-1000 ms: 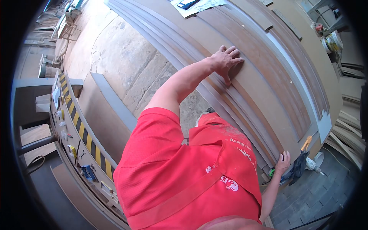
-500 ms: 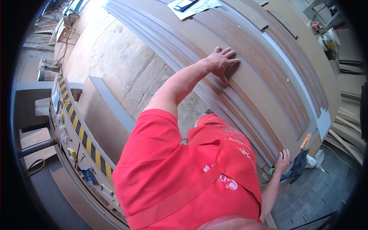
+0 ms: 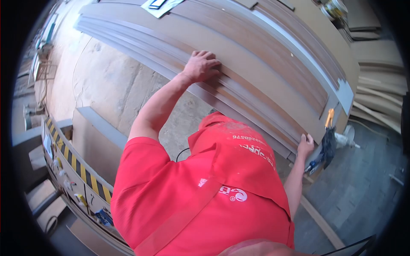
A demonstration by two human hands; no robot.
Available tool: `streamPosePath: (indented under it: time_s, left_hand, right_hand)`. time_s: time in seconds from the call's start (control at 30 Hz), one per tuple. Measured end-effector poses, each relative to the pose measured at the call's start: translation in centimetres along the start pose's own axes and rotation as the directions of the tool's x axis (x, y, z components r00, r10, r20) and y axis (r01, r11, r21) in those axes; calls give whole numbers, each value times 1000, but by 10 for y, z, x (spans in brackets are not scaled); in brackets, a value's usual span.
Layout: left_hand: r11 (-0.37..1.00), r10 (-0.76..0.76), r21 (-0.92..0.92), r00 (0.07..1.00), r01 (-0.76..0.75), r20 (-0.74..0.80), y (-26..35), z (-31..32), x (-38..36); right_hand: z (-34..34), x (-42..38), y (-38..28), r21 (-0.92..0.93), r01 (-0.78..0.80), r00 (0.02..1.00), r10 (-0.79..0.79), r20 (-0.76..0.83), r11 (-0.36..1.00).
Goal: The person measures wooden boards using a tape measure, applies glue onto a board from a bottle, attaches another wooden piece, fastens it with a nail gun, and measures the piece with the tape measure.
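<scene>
Long brown-grey wooden strips [image 3: 247,101] lie side by side along the near edge of a work surface, next to a wider tan board [image 3: 260,83]. My left hand [image 3: 202,66] is over the strips near their middle, its fingers curled down around the edge of one; the fingertips are partly hidden. At the right end of the strips, my right hand [image 3: 305,146] closes around the end of a strip, thumb and fingers bent. Just beyond it hangs an orange-handled tool [image 3: 329,117] in a dark pouch [image 3: 327,147].
A phone [image 3: 157,3] rests on white paper [image 3: 164,9] at the far side. Yellow-black striped tape [image 3: 79,160] edges a bench at the left, with small tools on it. Stacked boards [image 3: 378,85] stand at the right. A loose strip [image 3: 322,224] lies on the floor.
The view has shifted, so the strips and surface appear further left and higher. My left hand's spread fingers have drawn together and curled over the strip. My right hand stays at the strips' right end.
</scene>
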State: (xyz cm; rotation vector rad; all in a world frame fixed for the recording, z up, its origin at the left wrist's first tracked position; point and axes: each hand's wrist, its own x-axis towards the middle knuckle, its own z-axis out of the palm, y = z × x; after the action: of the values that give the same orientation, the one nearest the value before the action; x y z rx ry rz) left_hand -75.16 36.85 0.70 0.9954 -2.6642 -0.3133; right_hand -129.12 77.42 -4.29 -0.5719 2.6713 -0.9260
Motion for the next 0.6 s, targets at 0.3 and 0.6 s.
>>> streamPosePath:
  time_s: [0.3,0.6]
  left_hand:
    - [1000,7,28,980,-13,198,6,-19,17]
    - [989,82,97,958,-113,276,6,-5,21]
  right_hand:
    - [-3,-1,8,305,-78,997,76,17,949]
    - [-26,23,32,352,-188,979,145,145,917]
